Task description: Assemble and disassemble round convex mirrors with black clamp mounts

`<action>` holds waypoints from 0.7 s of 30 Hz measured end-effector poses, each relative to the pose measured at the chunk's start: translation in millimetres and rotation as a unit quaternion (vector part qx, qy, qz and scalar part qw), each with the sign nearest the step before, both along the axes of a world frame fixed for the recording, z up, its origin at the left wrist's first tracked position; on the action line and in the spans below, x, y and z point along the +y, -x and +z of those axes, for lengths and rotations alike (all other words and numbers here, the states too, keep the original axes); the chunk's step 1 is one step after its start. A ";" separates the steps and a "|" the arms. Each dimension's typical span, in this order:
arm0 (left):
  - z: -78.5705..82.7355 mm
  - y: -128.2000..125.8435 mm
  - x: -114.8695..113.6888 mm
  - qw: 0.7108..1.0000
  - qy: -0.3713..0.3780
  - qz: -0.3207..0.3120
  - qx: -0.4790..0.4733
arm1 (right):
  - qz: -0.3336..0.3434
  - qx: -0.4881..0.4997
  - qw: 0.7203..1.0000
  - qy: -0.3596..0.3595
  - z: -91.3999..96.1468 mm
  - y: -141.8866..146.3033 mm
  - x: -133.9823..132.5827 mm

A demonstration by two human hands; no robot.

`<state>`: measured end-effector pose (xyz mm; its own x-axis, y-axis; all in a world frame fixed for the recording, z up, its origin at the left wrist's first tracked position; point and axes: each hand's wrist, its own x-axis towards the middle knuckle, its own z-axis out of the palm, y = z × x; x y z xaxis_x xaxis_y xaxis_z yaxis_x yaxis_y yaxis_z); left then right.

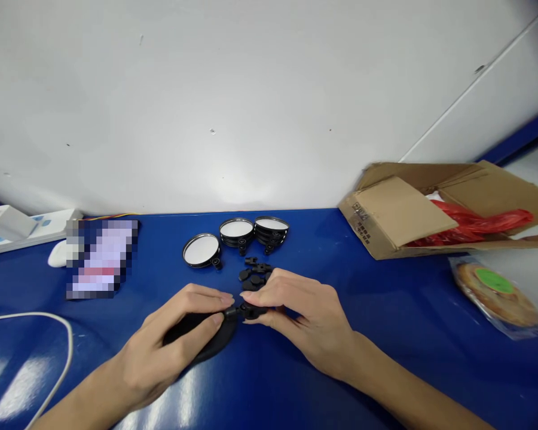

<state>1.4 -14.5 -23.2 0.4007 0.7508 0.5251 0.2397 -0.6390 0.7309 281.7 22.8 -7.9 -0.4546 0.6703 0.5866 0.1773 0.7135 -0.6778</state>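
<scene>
My left hand [174, 340] is closed on a round black mirror [215, 345], its dark back turned up and its stem pinched between thumb and fingers. My right hand [300, 316] pinches a small black joint piece [250, 310] against the end of that stem; the two parts touch, but I cannot tell whether they are locked together. Just beyond my fingertips lie several similar black joint pieces [254, 279], partly hidden by my right hand. Farther back are a single round mirror [201, 249] and two stacks of mirrors [237, 229], reflecting sides up.
At the right stands an open cardboard box [385, 209] with a red plastic bag [470, 221] inside. A wrapped round pastry [497, 292] lies in front of it. To the left are a blurred-out phone [105, 257], a power strip [40, 227] and a white cable [69, 340]. A white wall backs the blue table.
</scene>
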 end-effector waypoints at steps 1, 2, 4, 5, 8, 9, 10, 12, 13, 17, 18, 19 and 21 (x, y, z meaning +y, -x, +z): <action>-0.7 2.1 0.5 1.000 -0.020 -0.017 0.004 | 0.004 0.000 1.000 0.010 1.0 -0.6 -0.1; -1.5 4.5 1.2 0.999 -0.036 -0.038 0.011 | 0.006 -0.002 1.000 0.019 1.8 -1.2 0.0; -2.8 9.1 2.8 0.996 -0.046 -0.078 0.028 | 0.009 -0.006 1.000 0.027 3.3 -2.5 0.5; -3.0 10.7 3.4 0.994 -0.041 -0.093 0.034 | 0.010 -0.008 1.000 0.029 3.8 -3.2 0.9; -2.2 11.6 3.9 0.993 -0.016 -0.108 0.038 | 0.012 -0.017 0.999 0.036 4.2 -4.9 1.9; -1.6 11.0 3.4 0.994 -0.007 -0.106 0.038 | 0.013 -0.018 0.999 0.039 3.8 -5.3 1.9; -1.0 10.2 2.6 0.994 0.002 -0.106 0.039 | 0.013 -0.019 0.999 0.045 3.2 -5.4 1.8; 0.0 8.7 0.6 0.993 0.021 -0.109 0.045 | 0.011 -0.020 0.998 0.058 1.3 -5.0 0.9; 0.5 8.1 -0.3 0.992 0.029 -0.112 0.050 | 0.009 -0.021 0.998 0.064 0.2 -4.6 0.2; 3.4 6.9 -1.1 0.992 0.049 -0.098 0.055 | 0.003 -0.026 0.996 0.082 -2.1 -2.5 -1.3; 4.6 6.5 -0.8 0.992 0.058 -0.091 0.058 | 0.001 -0.029 0.996 0.084 -1.6 -2.2 -1.3; 6.0 6.0 -0.5 0.992 0.069 -0.084 0.059 | 0.000 -0.034 0.996 0.086 -0.7 -2.2 -1.1; 8.9 3.9 -0.2 0.991 0.105 -0.063 0.053 | -0.005 -0.052 0.995 0.089 1.9 -2.4 -0.5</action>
<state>-2.6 -14.7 -14.3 0.5429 0.7796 0.3122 0.2492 -0.5046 0.8266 284.1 22.3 -6.0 -0.4986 0.7645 0.4086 0.2595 0.5814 -0.7711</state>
